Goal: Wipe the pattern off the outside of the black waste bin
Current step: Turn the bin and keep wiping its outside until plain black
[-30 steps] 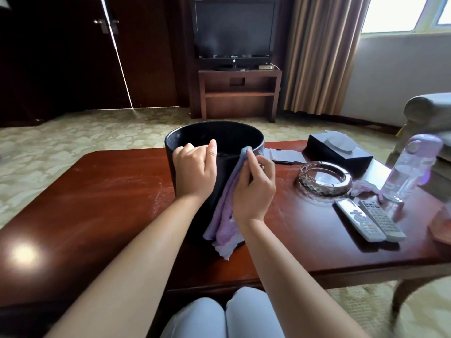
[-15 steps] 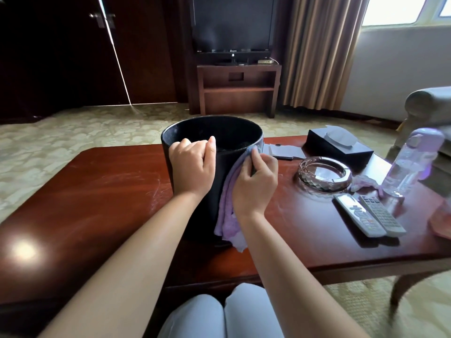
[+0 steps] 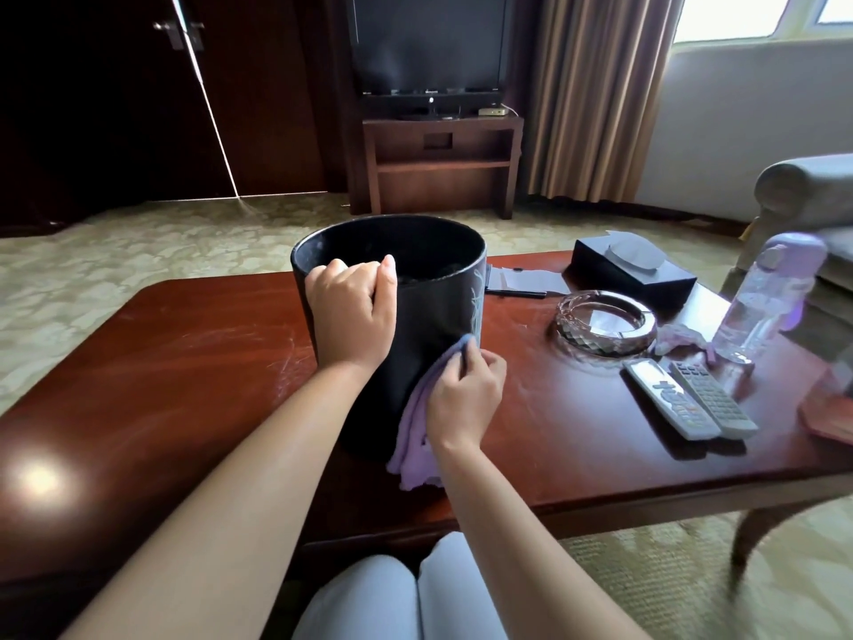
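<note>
— Where do we stand with the bin (image 3: 429,316)?

— It sits upright on the worktop (image 3: 184,362), near the middle, just in front of us. Our left hand (image 3: 353,311) curls over the near rim, its grip closed on the bin's edge to steady it. Our right hand (image 3: 464,394) pinches a purple cloth (image 3: 415,422) and presses it against the lower right of the bin's outer wall.

— And the pattern?

— Not gone. Pale scratchy lines (image 3: 475,302) show on the upper right of the wall, just under the rim and above the cloth. We judge the job to be partway: the near face looks plain black, though we cannot tell how much of that was ever marked, and the far side is hidden from us.

— What has changed from a second ago?

— The right hand was up at the rim then, with the cloth draped over the very spot where the lines now show. It has since slid down the wall, and the cloth's tail now trails onto the worktop. The left hand keeps its hold on the rim, and the bin has not shifted.

— So one pass did not clear it?

— It seems so; more strokes over that upper patch look necessary.

— Anything else nearby?

— An ashtray (image 3: 604,323), two remotes (image 3: 692,399) and a bottle (image 3: 766,297) lie to the right, apart from the bin.
</note>
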`<state>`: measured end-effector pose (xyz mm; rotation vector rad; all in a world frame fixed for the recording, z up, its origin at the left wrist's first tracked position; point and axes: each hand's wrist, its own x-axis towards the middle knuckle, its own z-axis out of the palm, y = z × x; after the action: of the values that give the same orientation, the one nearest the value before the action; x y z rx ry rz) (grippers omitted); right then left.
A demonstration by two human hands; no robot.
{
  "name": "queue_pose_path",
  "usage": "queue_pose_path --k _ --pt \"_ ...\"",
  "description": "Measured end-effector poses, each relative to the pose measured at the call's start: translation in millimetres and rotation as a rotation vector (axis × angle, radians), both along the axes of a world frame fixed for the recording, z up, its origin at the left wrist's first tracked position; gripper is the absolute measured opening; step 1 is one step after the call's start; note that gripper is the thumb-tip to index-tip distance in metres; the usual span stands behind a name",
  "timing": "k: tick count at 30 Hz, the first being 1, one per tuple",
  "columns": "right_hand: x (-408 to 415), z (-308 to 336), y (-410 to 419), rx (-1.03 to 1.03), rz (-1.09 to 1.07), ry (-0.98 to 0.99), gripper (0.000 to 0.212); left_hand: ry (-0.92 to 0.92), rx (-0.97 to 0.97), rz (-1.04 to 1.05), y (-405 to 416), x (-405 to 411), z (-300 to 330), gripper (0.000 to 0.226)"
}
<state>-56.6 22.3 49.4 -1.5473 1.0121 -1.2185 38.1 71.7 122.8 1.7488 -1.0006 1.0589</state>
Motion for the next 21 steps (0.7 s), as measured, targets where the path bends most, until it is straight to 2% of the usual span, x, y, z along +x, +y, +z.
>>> queue_pose_path --k 2,4,8,10,12,14,16,21 --pt "4 -3 7 -0.039 -0.010 -0.066 0.032 0.002 0.003 -0.003 0 -1 0 0.042" --pt "4 -21 12 0.024 -0.025 -0.040 0.034 -0.001 0.003 -0.004 1 -1 0 0.042" --pt "0 -77 3 0.390 0.032 0.236 0.034 0.013 0.015 -0.010 1 -1 0 0.042" --pt "-1 -82 -3 0.516 0.047 0.262 0.030 0.019 0.016 -0.006 1 -1 1 0.043" --pt "1 -69 -5 0.439 0.025 0.191 0.021 0.013 0.008 -0.004 1 -1 1 0.042" --pt "2 -55 -3 0.229 -0.004 0.052 0.026 0.018 0.005 -0.008 1 -1 0 0.042" --pt "0 -52 1 0.114 -0.023 0.000 0.030 0.030 0.018 -0.025 1 -1 1 0.042" --pt "-3 -94 -7 0.368 0.070 0.278 0.032 0.019 0.029 -0.041 2 0 0 0.042"
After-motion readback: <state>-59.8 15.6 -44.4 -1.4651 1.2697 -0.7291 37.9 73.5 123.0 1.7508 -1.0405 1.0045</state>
